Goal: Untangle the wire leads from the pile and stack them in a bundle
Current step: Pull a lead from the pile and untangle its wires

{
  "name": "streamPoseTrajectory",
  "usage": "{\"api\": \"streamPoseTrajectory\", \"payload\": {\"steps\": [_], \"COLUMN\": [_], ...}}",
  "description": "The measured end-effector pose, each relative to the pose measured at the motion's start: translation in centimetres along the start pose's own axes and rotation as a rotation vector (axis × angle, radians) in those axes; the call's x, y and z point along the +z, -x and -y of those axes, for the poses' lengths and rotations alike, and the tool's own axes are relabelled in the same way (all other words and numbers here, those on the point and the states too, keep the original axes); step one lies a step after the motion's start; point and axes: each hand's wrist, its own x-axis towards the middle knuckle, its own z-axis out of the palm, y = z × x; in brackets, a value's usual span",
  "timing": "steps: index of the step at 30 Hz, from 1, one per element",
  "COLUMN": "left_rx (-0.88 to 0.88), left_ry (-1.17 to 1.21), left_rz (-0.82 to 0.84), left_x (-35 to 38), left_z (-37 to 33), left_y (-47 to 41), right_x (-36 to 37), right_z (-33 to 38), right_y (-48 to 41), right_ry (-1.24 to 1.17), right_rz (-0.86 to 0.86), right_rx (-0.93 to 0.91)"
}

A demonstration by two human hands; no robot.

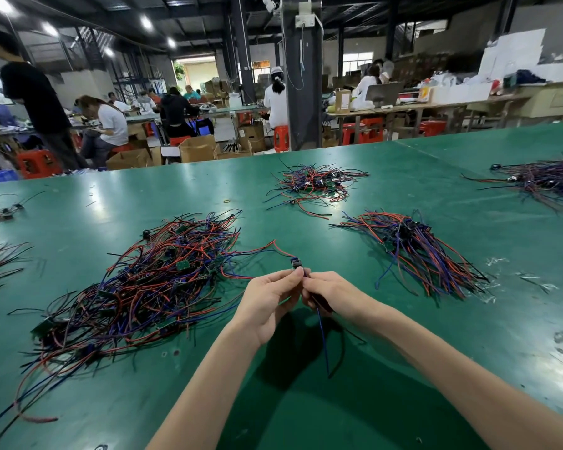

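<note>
Head view | our left hand (270, 300) and right hand (335, 293) meet, both pinching one lead (295, 263) above bench (468, 336), likely to draw it clear | wires trail into pile (150, 280) | bundle (416, 251) lies right

Left hand (267, 306), right hand (335, 297) pinch wire lead (295, 263); tangled pile (150, 280) at left.

Factory floor: workers (111, 125) at workbenches (436, 107)
</note>
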Motion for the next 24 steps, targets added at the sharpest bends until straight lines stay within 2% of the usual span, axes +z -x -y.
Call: {"api": "streamPoseTrajectory", "payload": {"steps": [7, 16, 24], "left_rx": [-0.017, 0.034, -0.026], "left_ry": [0.004, -0.104, 0.003], "left_rz": [-0.011, -0.083, -0.063], "left_x": [0.0, 0.0, -0.1], "left_z": [0.1, 0.3, 0.1], "left_y": [-0.1, -0.2, -0.3], "right_x": [-0.2, -0.2, -0.2], "right_z": [-0.4, -0.8, -0.9], "right_y": [-0.1, -0.3, -0.3], "right_ry": [0.057, 0.166, -0.011], "right_rz": [-0.007, -0.038, -0.011], "right_rx": [-0.034, -0.028, 0.042]}}
